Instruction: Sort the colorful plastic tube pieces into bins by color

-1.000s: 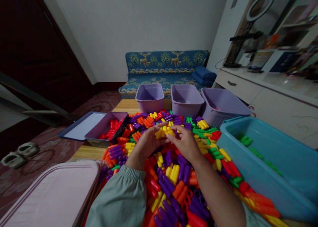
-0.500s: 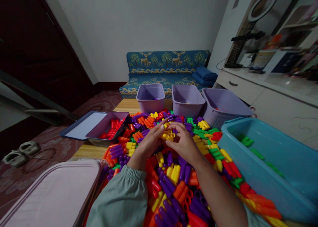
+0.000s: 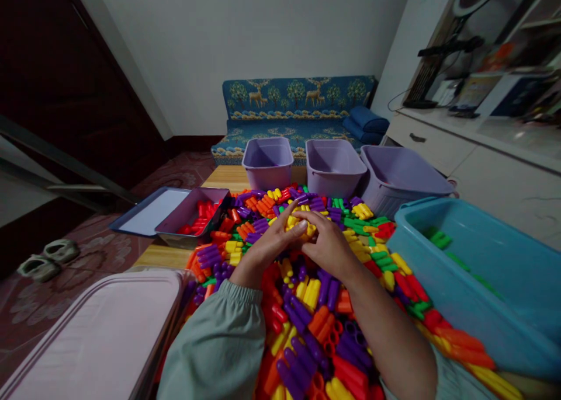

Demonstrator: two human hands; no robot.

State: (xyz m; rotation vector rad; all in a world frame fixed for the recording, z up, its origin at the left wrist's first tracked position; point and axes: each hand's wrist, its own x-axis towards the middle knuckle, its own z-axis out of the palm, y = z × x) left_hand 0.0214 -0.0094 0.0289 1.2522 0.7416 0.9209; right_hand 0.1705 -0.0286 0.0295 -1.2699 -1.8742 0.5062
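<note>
My left hand (image 3: 272, 241) and my right hand (image 3: 328, 245) meet over a heap of bright bullet-shaped plastic building blocks. Between them is a small cluster of yellow building blocks (image 3: 309, 229), partly covered by my fingers. The left thumb lies across the front of the cluster, and the right fingers curl around its far side. Beneath my wrists lie purple building blocks (image 3: 298, 362), yellow ones and orange ones, many joined in rows. Some of the loose blocks show open round ends.
Several lilac bins (image 3: 268, 172) line the far table edge. A turquoise tub (image 3: 482, 271) with green blocks stands at right. A lidded tin (image 3: 193, 213) at left holds red blocks. A pale pink lid (image 3: 100, 330) lies front left. Behind is a blue patterned sofa (image 3: 284, 131).
My hands have closed more tightly around the yellow blocks, and the left thumb now crosses in front. The right hand's fingers have moved inward. The view has shifted slightly.
</note>
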